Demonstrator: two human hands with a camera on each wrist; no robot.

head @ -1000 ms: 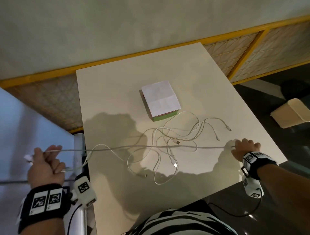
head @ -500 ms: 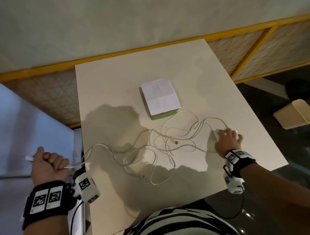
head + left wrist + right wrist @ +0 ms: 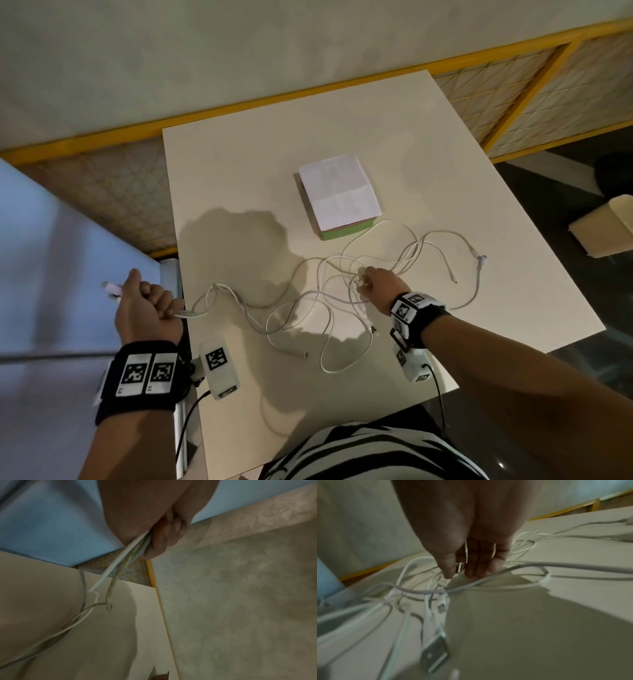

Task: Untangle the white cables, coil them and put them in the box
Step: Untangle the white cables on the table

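No cables [image 3: 329,301] in the paper-covered box [image 3: 342,219].

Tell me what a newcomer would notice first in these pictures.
A tangle of white cables sprawls across the near half of the pale table, just in front of a box topped with white paper. The left hand grips cable strands off the table's left edge, while the right hand pinches a plug in the tangle's middle.

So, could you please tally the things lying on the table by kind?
White cable tangle: 1 (separate cables cannot be counted)
Green box: 1
Paper sheet on the box: 1
Total: 3
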